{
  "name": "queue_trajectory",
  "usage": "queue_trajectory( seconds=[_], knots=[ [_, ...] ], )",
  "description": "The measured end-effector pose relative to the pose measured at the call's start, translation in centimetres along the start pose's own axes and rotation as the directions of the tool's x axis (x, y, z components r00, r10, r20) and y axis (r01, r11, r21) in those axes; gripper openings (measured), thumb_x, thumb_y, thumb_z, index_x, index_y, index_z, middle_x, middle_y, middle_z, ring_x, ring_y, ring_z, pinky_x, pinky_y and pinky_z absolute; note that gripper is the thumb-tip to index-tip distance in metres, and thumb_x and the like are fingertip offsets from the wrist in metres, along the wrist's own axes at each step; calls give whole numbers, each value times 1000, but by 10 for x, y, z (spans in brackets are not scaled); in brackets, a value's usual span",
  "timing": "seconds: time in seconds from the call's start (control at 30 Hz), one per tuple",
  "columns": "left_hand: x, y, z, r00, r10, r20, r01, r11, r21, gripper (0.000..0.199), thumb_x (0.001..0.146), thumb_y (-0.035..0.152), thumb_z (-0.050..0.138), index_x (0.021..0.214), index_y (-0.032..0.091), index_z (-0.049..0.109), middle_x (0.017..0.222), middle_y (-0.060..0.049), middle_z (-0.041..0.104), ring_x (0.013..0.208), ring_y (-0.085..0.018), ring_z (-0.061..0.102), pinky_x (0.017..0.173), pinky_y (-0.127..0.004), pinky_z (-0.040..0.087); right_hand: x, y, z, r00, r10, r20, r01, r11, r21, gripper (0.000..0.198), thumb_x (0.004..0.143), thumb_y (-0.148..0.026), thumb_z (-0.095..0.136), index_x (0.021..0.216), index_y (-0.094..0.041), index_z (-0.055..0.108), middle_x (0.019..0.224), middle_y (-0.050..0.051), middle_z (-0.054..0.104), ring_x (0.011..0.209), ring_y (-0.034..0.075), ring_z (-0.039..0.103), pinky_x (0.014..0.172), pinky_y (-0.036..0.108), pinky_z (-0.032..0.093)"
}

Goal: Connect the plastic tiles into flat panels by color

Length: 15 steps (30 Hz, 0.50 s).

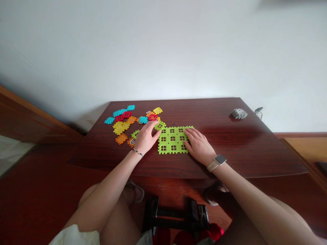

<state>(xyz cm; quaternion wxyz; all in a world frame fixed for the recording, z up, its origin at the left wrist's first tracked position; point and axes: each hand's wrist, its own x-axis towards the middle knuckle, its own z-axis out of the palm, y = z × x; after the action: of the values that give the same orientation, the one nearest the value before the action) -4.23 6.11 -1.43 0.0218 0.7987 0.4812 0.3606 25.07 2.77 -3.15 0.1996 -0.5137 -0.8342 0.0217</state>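
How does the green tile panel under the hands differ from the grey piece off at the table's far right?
The green panel is large, flat and bright, built of several joined window tiles; the grey piece is small, single and dull. Both hands, left hand and right hand, touch the green panel; the grey piece lies alone. Both rest on the wooden table.

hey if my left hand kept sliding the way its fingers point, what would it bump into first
Probably the loose green tile at the left hand's fingertips, at the green panel's corner; it may already touch. Beyond lies the red tile.

A dark red-brown wooden table (242,149) stands against a plain white wall (163,51), matching wooden floor (30,190) at eight o'clock, soft even light
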Motion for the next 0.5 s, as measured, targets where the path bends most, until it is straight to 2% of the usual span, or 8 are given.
queue_trajectory(
  seconds=[0.1,0.2,0.37,0.43,0.5],
  knots=[
    [-7,19,4,995,92,24,-90,994,-65,45,105,28,65,148,25,51,143,-12,67,125,-25,72,109,-44,64,1,-1,-3,999,-19,-29,20,999,34,53,111,-38,45,160,-19,52,167,14,52,155,33,46,124,55,45],
    [-12,33,8,977,209,49,-206,977,-61,54,107,29,64,156,26,42,146,-12,66,135,-25,67,116,-45,60,2,-5,-8,996,-58,-66,63,995,78,56,110,-35,46,163,-18,48,168,15,51,157,31,45,127,53,43],
    [-17,44,10,952,291,95,-285,956,-70,58,108,32,63,160,28,37,147,-12,66,138,-26,66,118,-47,58,1,-12,-20,977,-136,-162,145,989,43,53,106,-31,54,159,-27,55,171,8,48,167,34,25,132,62,32],
    [-17,45,9,946,311,90,-306,949,-73,59,108,33,63,161,27,36,147,-12,66,138,-26,67,117,-46,59,0,-14,-22,970,-164,-181,178,982,67,47,106,-29,55,153,-29,61,168,6,52,165,33,32,130,61,36],
    [-17,47,8,936,343,78,-338,938,-75,59,109,32,62,161,27,35,147,-12,66,138,-25,66,116,-45,60,0,-14,-23,965,-188,-182,212,969,124,43,107,-28,54,149,-27,62,163,7,57,155,30,48,126,54,44]
  ],
)
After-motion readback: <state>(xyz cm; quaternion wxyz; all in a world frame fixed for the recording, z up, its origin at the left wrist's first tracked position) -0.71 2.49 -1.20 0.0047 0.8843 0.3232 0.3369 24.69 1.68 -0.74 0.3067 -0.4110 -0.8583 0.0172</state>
